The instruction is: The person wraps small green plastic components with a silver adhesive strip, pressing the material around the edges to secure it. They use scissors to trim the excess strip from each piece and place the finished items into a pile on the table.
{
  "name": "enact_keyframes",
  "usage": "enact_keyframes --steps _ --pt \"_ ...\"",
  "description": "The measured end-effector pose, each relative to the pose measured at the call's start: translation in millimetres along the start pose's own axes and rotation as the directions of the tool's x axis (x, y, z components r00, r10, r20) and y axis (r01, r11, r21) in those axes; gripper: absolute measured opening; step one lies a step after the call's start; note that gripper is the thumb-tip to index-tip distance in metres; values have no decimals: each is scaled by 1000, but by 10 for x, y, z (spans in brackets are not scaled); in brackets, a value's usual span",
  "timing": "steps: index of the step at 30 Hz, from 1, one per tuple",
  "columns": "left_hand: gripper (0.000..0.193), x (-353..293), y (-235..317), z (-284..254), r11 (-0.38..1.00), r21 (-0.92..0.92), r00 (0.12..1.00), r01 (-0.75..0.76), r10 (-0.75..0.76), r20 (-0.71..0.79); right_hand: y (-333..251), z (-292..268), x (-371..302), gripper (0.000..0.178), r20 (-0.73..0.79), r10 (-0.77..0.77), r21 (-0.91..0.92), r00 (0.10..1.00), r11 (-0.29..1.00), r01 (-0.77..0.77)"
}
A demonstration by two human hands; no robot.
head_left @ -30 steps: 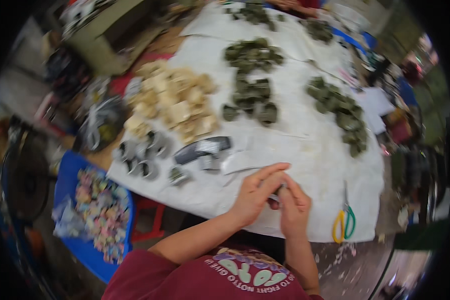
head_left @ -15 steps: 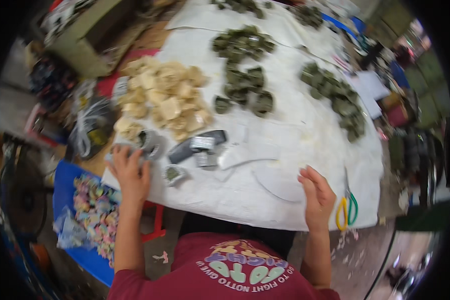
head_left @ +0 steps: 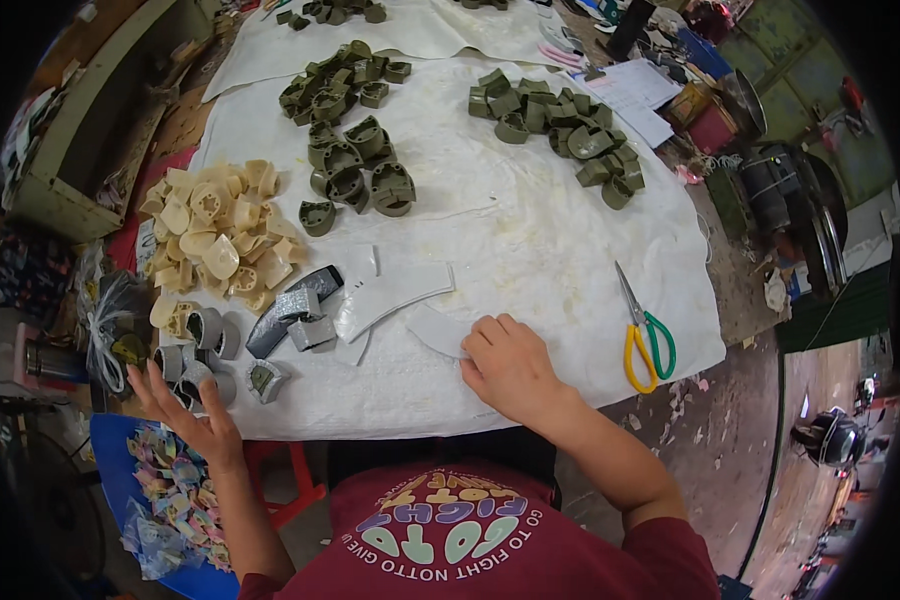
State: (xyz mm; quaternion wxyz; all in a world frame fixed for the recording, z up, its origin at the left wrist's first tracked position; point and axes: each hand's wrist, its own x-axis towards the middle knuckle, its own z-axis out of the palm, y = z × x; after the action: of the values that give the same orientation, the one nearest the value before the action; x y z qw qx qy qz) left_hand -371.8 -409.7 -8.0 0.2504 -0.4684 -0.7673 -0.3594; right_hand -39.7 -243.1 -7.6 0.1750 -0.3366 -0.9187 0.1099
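Note:
My left hand (head_left: 188, 418) hovers by the table's near left edge with its fingers spread, holding nothing. Beside its fingertips stand several grey-silver hollow curved pieces (head_left: 210, 332), and a smaller one with a dark green inside (head_left: 265, 380) lies to their right. My right hand (head_left: 515, 368) is on the white cloth, its fingers curled down over the right end of a thin white crescent-shaped piece (head_left: 435, 328); the fingertips are partly hidden. Left of that crescent lie a larger curved white sheet piece (head_left: 385, 300), a dark grey curved strip (head_left: 295, 310) and two silver blocks (head_left: 305, 318).
Cream plastic pieces (head_left: 218, 240) are heaped at left. Olive-green hollow pieces (head_left: 355, 165) lie farther back, with another group (head_left: 560, 120) at far right. Scissors (head_left: 642, 335) with yellow and green handles lie at right. A blue tray (head_left: 110, 450) holds colourful scraps at lower left.
My right hand has moved left from the cloth's right side onto the white crescent piece. My left hand stays near the grey pieces. The whole view has shifted and turned.

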Motion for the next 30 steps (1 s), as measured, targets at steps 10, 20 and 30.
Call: enact_keyframes --steps 10,20,30 --pt "28 -25 1645 445 652 -756 872 65 332 361 136 -175 -214 9 104 -31 282 994 960 1" --pt "16 -214 2311 934 728 -660 416 -188 667 618 416 -665 -700 21 -26 535 576 845 699 -424" --pt "9 -17 2241 1065 719 -661 306 214 593 745 259 -323 -828 10 -24 437 451 899 807 -381"
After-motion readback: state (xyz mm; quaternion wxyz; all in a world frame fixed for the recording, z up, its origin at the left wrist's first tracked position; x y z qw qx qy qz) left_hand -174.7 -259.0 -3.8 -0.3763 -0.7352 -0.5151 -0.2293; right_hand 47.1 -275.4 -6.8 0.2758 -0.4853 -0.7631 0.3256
